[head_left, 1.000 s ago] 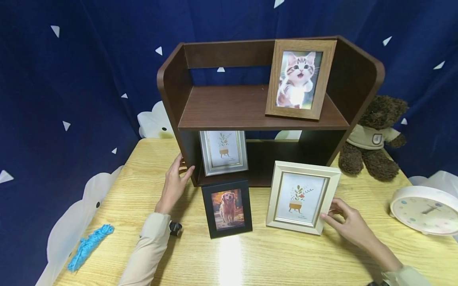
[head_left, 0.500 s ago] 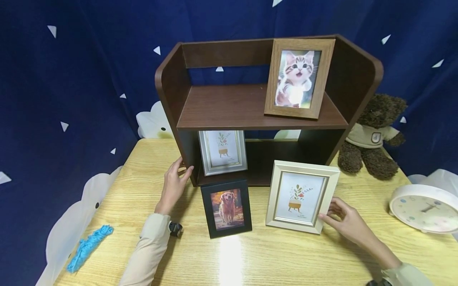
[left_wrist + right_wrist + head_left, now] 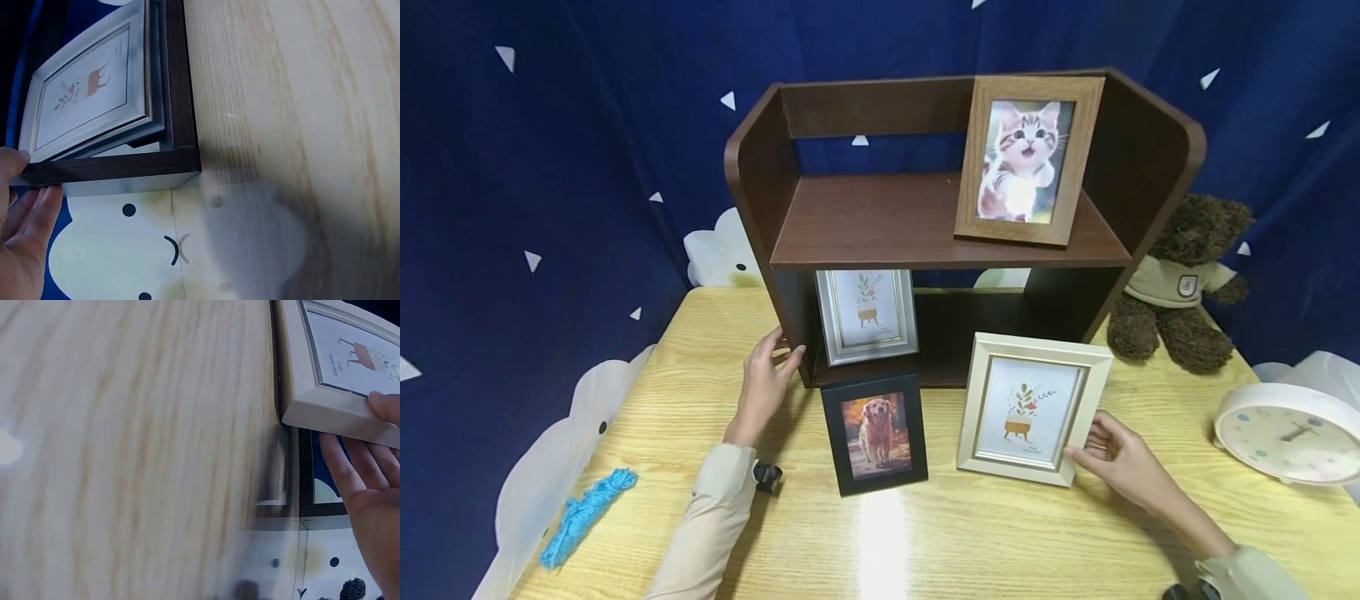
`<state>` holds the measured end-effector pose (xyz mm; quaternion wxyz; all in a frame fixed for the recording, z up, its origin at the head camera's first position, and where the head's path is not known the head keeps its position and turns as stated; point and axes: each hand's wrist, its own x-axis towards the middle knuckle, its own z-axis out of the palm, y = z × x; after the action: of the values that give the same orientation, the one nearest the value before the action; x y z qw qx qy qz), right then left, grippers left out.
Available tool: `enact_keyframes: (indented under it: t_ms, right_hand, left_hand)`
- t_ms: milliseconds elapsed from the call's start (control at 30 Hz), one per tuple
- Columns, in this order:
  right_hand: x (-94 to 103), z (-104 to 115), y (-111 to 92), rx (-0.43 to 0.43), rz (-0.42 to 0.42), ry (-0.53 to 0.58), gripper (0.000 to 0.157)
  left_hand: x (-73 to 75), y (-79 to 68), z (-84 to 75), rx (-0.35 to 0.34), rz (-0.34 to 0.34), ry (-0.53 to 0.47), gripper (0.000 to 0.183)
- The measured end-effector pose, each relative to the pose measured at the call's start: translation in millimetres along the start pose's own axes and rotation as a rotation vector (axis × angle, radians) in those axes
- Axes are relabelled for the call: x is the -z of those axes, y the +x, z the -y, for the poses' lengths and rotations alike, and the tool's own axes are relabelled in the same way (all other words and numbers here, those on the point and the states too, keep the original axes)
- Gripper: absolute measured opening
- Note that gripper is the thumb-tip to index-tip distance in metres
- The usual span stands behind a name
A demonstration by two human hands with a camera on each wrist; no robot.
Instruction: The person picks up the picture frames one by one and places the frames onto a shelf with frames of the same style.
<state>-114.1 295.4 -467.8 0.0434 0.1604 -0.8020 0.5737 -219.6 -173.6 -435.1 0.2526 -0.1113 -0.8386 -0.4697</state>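
Almost nothing moved since earlier, bar slight camera tilt. Right hand [image 3: 1122,464] pinches cream frame [image 3: 1033,410], in front of brown shelf [image 3: 868,217]; left hand [image 3: 763,387] grips the shelf's side. I judge it a positioning step; next calls for keeping the frame steady.

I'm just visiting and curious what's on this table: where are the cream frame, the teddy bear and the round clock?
Cream frame [image 3: 1032,410]: head view, on its printed picture.
Teddy bear [image 3: 1171,285]: head view, on its shirt.
Round clock [image 3: 1283,443]: head view, on its dial.
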Motion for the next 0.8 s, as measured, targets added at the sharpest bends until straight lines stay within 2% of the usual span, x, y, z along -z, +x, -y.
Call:
enact_keyframes:
  t_ms: [200, 667, 800]
  right_hand:
    - [-0.2, 2.6, 1.0, -0.011, 0.003, -0.017, 0.034]
    - [-1.4, 0.3, 0.7, -0.029, -0.001, -0.014, 0.034]
    - [-1.1, -0.2, 0.9, -0.01, 0.006, 0.051, 0.046]
  left_hand:
    - [-1.2, 0.7, -0.3, 0.018, -0.013, 0.001, 0.032]
    - [-1.9, -0.2, -0.4, 0.024, -0.035, -0.008, 0.031]
    - [-2.0, 0.1, -2.2, 0.015, -0.039, -0.006, 0.031]
